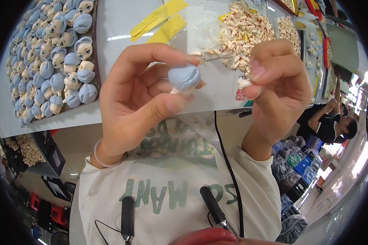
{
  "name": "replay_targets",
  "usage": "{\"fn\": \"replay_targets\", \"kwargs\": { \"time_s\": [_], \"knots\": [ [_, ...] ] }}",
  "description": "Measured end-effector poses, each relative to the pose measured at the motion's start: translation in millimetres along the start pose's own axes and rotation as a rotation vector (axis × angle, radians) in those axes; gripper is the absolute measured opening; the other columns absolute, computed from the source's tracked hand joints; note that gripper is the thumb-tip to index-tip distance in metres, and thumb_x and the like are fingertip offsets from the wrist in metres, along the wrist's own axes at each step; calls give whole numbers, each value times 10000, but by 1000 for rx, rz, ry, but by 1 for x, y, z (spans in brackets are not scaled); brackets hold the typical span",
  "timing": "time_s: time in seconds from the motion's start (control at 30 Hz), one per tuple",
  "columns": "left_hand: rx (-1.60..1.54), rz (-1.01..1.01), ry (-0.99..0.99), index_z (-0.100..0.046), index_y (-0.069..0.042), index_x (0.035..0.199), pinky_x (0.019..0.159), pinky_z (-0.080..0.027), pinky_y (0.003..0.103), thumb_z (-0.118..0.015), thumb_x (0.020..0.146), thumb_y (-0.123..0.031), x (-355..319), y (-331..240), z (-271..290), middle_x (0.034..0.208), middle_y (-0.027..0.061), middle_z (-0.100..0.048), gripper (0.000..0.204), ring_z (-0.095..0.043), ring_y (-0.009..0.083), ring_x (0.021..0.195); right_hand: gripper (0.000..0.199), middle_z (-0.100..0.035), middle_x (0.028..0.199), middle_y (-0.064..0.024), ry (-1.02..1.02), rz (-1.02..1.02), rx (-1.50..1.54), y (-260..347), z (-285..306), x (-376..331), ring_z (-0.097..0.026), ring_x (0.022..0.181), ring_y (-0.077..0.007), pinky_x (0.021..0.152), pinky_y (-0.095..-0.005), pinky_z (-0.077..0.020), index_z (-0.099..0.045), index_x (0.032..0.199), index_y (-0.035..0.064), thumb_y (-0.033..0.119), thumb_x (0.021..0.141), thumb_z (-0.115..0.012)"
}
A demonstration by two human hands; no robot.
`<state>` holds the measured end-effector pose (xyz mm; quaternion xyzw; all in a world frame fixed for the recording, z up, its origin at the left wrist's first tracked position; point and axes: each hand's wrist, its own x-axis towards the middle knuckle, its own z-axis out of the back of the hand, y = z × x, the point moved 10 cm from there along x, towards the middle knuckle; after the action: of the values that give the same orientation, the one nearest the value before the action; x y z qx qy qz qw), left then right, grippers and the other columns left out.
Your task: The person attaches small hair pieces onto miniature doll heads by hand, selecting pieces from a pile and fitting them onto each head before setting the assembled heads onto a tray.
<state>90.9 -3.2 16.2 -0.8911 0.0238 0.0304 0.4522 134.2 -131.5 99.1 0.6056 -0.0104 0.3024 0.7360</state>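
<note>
In front of my chest, my left hand [124, 92] grips a small doll head [185, 76] between thumb and fingers. Its light blue moulded hair faces up, and a bit of cream colour shows below; its face cannot be seen. To the right and apart from it, my right hand [284, 81] pinches a small cream-white piece [243, 83] between thumb and index finger. Beyond that hand, a heap of small pointed cream pieces [251, 30] with reddish marks lies on the grey table [122, 24].
Many finished-looking blue-haired doll heads [86, 50] fill a dark-edged tray at the left. Yellow tape strips [157, 19] and a clear round dish [208, 34] are at the back. Bagged crates [302, 165] and another person [331, 126] are off to the right.
</note>
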Motion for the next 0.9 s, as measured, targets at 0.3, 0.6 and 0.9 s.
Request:
{"fn": "replay_targets", "kwargs": {
  "time_s": [0.3,0.6,0.9],
  "knots": [
    [47,-95,86,-471,11,1040,753,-467,292,-683,716,-232,-5,4,-19,1035,174,-512,458,-560,238,877,249,-488,765,-96,-136,-85,242,-10,-3,-32,-454,703,-162,641,-250,-358,-510,770,32,138,662,-707],
    [429,-374,206,-517,39,989,772,-455,306,-734,635,-162,-15,-9,-33,990,177,-536,462,-544,229,878,207,-484,763,-101,-133,-114,245,-13,-10,-42,-429,655,-116,589,-201,-339,-516,776,2,40,659,-683],
    [633,-507,248,-571,24,949,758,-464,299,-717,624,-102,-26,-22,-44,927,169,-552,377,-558,238,872,157,-484,750,-104,-17,50,-35,12,-11,-36,-427,583,-108,515,-186,-334,-536,699,-6,-70,621,-656]
  ]
}}
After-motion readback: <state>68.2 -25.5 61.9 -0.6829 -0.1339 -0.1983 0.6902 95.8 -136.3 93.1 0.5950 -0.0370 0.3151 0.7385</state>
